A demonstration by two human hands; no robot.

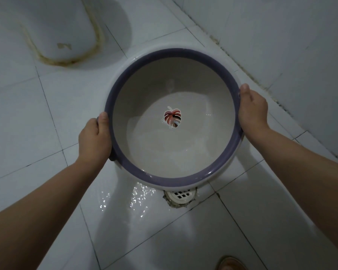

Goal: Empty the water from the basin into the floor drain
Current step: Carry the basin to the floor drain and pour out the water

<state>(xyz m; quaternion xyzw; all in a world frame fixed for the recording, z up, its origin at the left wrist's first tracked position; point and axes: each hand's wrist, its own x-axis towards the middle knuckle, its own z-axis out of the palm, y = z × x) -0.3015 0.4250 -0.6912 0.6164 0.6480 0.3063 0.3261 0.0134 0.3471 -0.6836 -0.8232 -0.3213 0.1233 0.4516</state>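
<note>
A round white basin [125, 78] with a purple rim and a leaf picture on its bottom is held above the tiled floor. It tilts toward me, and shallow water lies against its near wall. My left hand [95, 138] grips the rim on the left side, my right hand [252, 109] grips it on the right. A white floor drain [181, 195] shows just under the basin's near edge, partly hidden by it. Water [137, 199] glistens on the tiles left of the drain.
A white toilet base [61, 30] with a stained seam stands at the far left. A tiled wall [291, 45] runs along the right. The tip of a brown slipper [230, 263] shows at the bottom edge.
</note>
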